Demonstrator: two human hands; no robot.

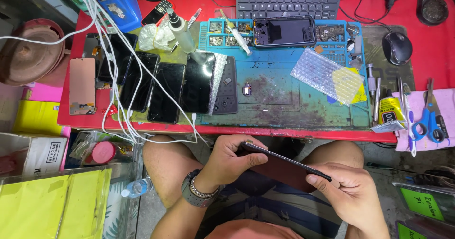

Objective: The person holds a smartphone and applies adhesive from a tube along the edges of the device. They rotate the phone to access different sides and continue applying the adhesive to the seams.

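You hold a dark phone (284, 160) edge-on over your lap, just below the near edge of the blue mat (279, 101). Your left hand (227, 160) pinches its left end between thumb and fingers; your right hand (350, 196) grips its right end, thumb pressed on the edge. On the mat's left side lies a row of black screens (163, 85). At the mat's far edge rests an opened phone frame (283, 31); bubble wrap (324, 75) lies on its right part.
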